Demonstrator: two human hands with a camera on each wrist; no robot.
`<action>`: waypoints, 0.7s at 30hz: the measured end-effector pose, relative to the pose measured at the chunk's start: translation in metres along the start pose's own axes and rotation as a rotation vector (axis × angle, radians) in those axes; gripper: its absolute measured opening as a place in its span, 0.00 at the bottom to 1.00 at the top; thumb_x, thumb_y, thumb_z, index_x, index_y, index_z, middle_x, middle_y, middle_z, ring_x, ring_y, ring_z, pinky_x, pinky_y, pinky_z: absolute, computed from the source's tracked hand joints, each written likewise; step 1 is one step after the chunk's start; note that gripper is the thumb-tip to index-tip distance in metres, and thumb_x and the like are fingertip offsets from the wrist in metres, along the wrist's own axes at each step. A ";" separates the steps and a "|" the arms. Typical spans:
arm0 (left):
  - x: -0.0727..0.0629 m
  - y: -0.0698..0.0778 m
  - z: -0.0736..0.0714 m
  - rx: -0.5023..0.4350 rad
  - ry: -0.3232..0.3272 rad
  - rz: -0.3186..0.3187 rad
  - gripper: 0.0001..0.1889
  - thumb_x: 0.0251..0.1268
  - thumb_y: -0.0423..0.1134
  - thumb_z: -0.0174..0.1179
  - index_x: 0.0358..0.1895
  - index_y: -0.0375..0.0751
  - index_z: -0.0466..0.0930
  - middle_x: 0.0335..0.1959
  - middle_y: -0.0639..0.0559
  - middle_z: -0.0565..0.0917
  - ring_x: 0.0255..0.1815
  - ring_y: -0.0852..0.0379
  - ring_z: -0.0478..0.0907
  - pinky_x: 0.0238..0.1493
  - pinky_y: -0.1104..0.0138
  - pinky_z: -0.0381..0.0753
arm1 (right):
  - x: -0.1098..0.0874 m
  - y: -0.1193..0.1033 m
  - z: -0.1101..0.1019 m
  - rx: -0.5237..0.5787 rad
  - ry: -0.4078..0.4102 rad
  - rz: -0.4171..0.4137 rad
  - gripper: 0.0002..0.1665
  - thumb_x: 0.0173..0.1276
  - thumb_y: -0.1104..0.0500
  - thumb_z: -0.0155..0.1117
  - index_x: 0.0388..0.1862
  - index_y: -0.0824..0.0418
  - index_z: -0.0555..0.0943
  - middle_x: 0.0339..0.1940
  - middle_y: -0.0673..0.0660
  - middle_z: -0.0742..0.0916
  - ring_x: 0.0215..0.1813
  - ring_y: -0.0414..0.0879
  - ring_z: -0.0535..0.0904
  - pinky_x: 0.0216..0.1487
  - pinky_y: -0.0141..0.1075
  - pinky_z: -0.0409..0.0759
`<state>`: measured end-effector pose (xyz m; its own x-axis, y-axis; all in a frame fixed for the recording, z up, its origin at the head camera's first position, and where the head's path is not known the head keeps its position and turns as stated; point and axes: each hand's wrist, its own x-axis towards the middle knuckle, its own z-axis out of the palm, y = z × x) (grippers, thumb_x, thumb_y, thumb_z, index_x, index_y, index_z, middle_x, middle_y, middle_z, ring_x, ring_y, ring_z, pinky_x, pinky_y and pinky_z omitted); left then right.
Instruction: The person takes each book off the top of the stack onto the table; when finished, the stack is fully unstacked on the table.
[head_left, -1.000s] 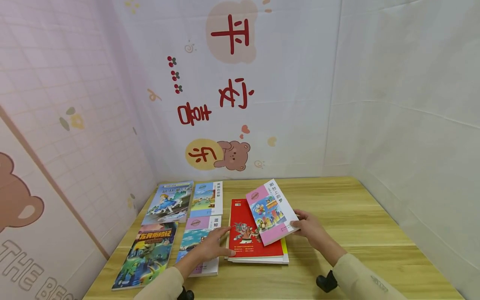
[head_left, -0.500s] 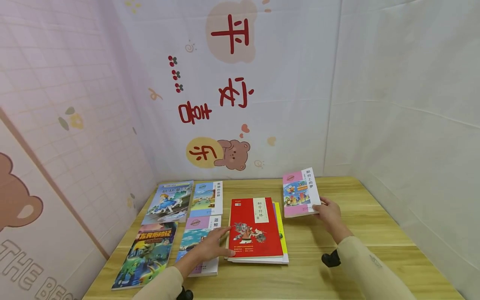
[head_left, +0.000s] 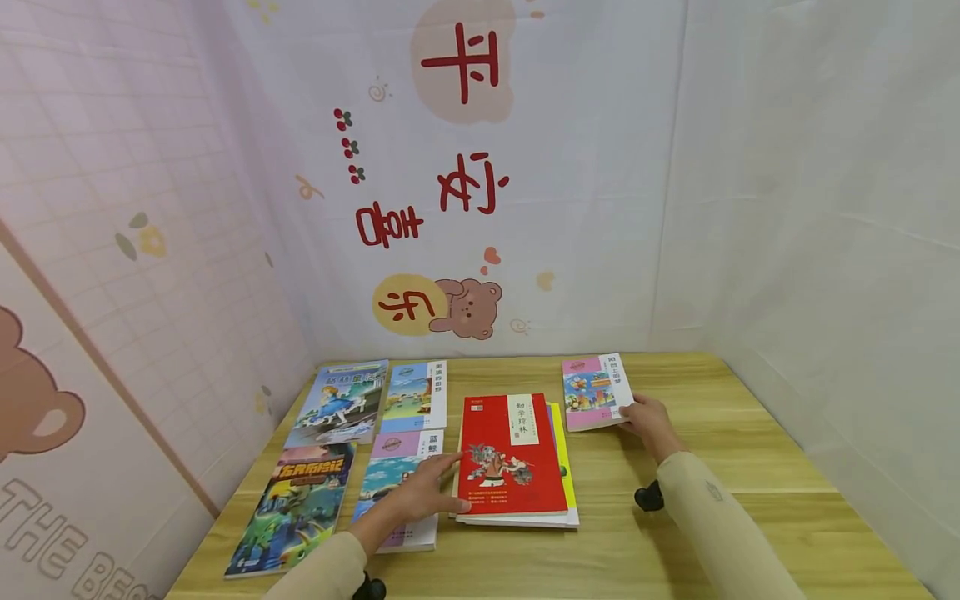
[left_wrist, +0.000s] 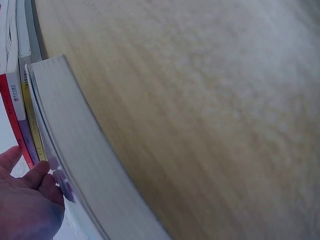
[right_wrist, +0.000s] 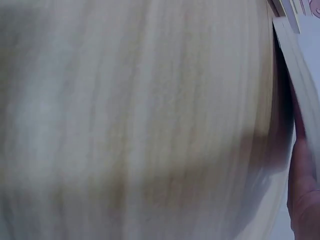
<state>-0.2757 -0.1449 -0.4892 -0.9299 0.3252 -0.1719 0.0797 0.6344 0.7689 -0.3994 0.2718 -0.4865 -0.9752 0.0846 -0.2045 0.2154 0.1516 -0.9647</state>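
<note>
In the head view my right hand pinches the lower right corner of a pink-and-white paperback book at the back right of the table. In the right wrist view a dark gap shows under the raised near part of the book, with fingers beneath it. My left hand rests against the left side of a short stack, its thumb at the front corner of the red book on top. A yellow-edged book sticks out below. The left wrist view shows loosely extended fingers at the spines.
Left of the stack lie a pink-and-blue book, partly under my left forearm, and a blue-and-white book. Further left are a light-blue book and a green dinosaur book. Cloth walls enclose the wooden table.
The right hand has carried the pink-and-white book off the red book to the right and back, then lowered it towards the table. The left hand has stayed at the stack.
</note>
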 end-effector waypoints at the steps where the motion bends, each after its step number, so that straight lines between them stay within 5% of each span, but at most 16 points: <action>1: 0.000 0.001 0.000 -0.001 -0.001 -0.001 0.49 0.53 0.53 0.75 0.77 0.46 0.60 0.75 0.35 0.58 0.75 0.30 0.51 0.64 0.31 0.56 | 0.001 -0.001 0.001 -0.024 -0.007 -0.001 0.36 0.75 0.69 0.47 0.75 0.82 0.46 0.69 0.81 0.65 0.55 0.56 0.77 0.58 0.43 0.78; 4: -0.001 0.001 -0.001 0.004 0.000 -0.001 0.49 0.53 0.54 0.75 0.77 0.46 0.60 0.75 0.36 0.58 0.75 0.31 0.51 0.65 0.31 0.56 | 0.003 -0.004 0.002 -0.123 -0.046 0.015 0.43 0.76 0.64 0.48 0.76 0.79 0.37 0.74 0.81 0.54 0.72 0.67 0.61 0.71 0.54 0.62; 8: -0.003 0.004 -0.002 -0.005 -0.002 0.006 0.49 0.54 0.53 0.74 0.77 0.45 0.59 0.75 0.35 0.57 0.75 0.30 0.50 0.64 0.31 0.55 | -0.001 -0.008 0.003 -0.226 -0.092 -0.001 0.46 0.78 0.58 0.48 0.77 0.75 0.33 0.76 0.79 0.48 0.76 0.73 0.46 0.73 0.60 0.50; 21: -0.003 0.004 -0.002 0.000 0.007 0.013 0.50 0.53 0.53 0.75 0.78 0.43 0.58 0.75 0.36 0.58 0.75 0.31 0.50 0.65 0.32 0.55 | -0.032 -0.021 0.051 -0.227 -0.153 -0.112 0.37 0.77 0.61 0.51 0.78 0.74 0.51 0.75 0.76 0.61 0.75 0.69 0.56 0.71 0.59 0.59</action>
<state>-0.2732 -0.1446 -0.4846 -0.9314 0.3283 -0.1571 0.0921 0.6303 0.7709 -0.3748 0.2161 -0.4684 -0.9862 -0.0921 -0.1379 0.0947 0.3694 -0.9244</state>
